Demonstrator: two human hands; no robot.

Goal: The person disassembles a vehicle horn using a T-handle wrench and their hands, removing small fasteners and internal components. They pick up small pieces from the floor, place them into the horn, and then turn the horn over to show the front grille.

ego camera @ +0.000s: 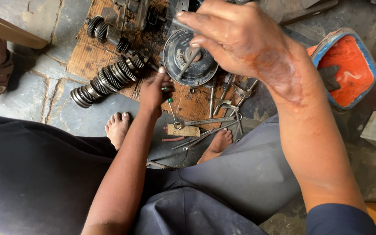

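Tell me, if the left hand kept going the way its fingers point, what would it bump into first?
Probably the round dark metal housing: the left hand points up toward its lower-left rim. Depth is unclear.

Looks like a small mechanic's workshop with the work done right on the ground. The stone floor (44,82) is cracked and grimy, and a greasy sheet of cardboard (88,52) serves as the bench. On it lies a long gear shaft (107,78), a round metal housing (188,58) and, nearer, a scatter of wrenches (209,126). A worn red cushion (349,69) sits to the right.
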